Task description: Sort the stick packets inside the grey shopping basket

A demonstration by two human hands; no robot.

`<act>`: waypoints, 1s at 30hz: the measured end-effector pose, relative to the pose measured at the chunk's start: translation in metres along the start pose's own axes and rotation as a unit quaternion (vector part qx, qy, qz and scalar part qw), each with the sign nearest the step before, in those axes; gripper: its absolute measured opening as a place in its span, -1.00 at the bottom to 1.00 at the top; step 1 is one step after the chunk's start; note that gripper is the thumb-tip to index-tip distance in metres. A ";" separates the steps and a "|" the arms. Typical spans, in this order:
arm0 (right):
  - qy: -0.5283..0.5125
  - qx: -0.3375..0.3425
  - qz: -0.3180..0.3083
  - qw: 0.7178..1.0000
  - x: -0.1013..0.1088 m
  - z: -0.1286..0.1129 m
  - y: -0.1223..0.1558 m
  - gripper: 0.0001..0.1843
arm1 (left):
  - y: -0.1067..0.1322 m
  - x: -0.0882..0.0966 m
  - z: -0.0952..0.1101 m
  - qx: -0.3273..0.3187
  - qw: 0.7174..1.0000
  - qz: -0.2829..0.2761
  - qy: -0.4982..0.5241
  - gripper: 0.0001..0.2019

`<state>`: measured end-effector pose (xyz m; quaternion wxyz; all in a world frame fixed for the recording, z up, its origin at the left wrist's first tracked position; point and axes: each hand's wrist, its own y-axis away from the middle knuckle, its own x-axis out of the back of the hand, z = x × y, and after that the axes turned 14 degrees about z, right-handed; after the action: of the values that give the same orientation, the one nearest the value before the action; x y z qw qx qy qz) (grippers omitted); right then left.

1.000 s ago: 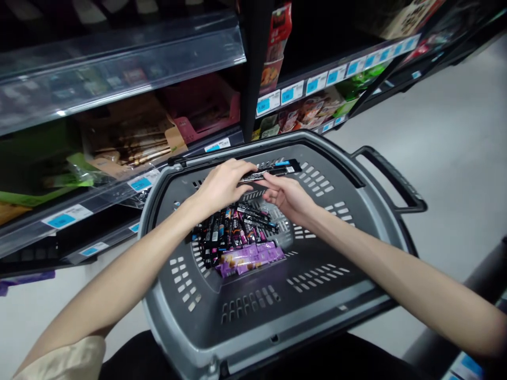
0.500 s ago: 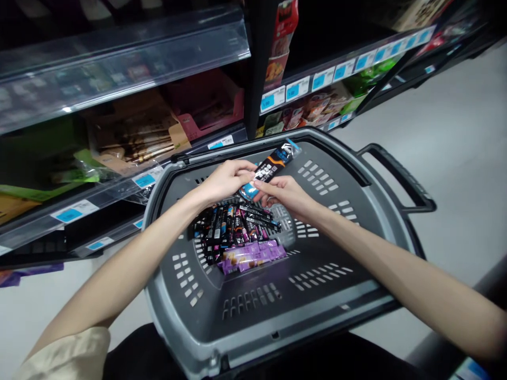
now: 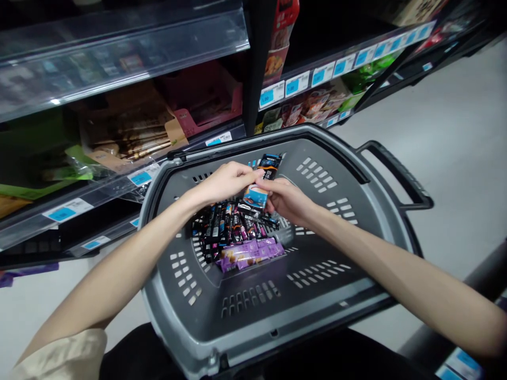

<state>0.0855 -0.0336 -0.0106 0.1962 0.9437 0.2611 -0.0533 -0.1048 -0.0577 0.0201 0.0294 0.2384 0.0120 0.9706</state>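
Observation:
Both my hands reach into a grey plastic shopping basket. My left hand and my right hand pinch the same slim snack bar, a black wrapper with a blue and orange end, held above the basket's floor and pointing away from me. Under my hands lies a heap of dark wrapped bars. Purple packets lie at the near side of that heap.
Store shelves with blue price tags run along the left and back, holding cardboard trays and snack packets. The basket's black handle sticks out to the right. Pale floor spreads out on the right.
The bar in my hands has turned from lying flat across the basket's far wall to pointing away from me, and my hands have dropped slightly toward the heap.

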 end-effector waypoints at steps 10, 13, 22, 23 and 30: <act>0.037 -0.010 -0.030 0.999 0.001 -0.002 0.001 -0.33 | 0.001 -0.011 -0.003 0.046 0.993 0.018 0.110 -0.39; 0.034 -0.003 -0.034 0.999 0.002 -0.002 0.000 -0.35 | 0.002 -0.012 -0.001 0.062 0.990 0.010 0.125 -0.36; 0.050 0.024 -0.014 0.998 0.005 0.002 -0.003 -0.27 | 0.005 -0.006 0.006 0.077 0.993 -0.030 0.083 -0.35; 0.054 0.026 -0.013 0.998 0.005 0.002 -0.003 -0.28 | 0.005 -0.006 0.006 0.074 0.993 -0.033 0.080 -0.35; 0.041 0.025 0.001 0.999 0.006 -0.001 -0.004 -0.30 | 0.001 -0.006 -0.002 0.062 0.994 -0.029 0.089 -0.40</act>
<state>0.0887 -0.0279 -0.0125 0.1619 0.9500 0.2664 -0.0207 -0.1007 -0.0591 0.0154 0.0412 0.1520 0.0818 0.9841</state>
